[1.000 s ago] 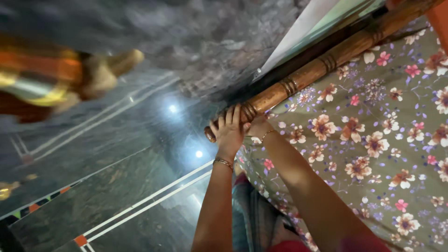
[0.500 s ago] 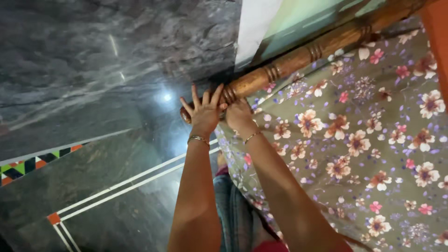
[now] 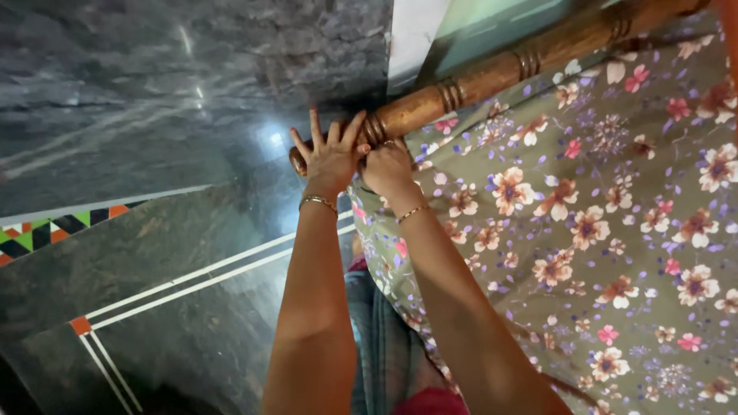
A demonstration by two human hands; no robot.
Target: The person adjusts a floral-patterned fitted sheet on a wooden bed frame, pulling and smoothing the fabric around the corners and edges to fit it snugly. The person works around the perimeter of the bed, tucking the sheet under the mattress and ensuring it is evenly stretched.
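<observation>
Presently, both hands work at the lower end of a turned wooden pole [image 3: 492, 73], which runs on a diagonal from the centre of the frame up to the upper right corner. The pole is brown and polished, with groups of carved rings along its length.

The left hand [image 3: 329, 157] lies over the very end of the pole, just left of centre in the upper half of the frame. Its fingers are spread and lifted, not curled round the wood; the palm rests against the pole end, so the hold is loose and wide. A thin gold bangle [image 3: 318, 202] sits on that wrist.

The right hand [image 3: 388, 165] is immediately beside the left, touching it, with fingers bunched tight at the point where the floral cloth [image 3: 584, 230] meets the pole. It appears to pinch the cloth edge against the wood; the fingertips themselves are hidden. A second bangle [image 3: 413, 212] shows on this wrist.

The cloth is olive green, printed with peach, pink and white flowers, and fills the right half of the frame, hanging from the pole downward.

Dark polished stone floor [image 3: 154, 253] occupies the left half, with white inlaid lines and a coloured triangle border [image 3: 54, 230] at the left edge. A pale wall panel [image 3: 415, 31] stands at top centre.
</observation>
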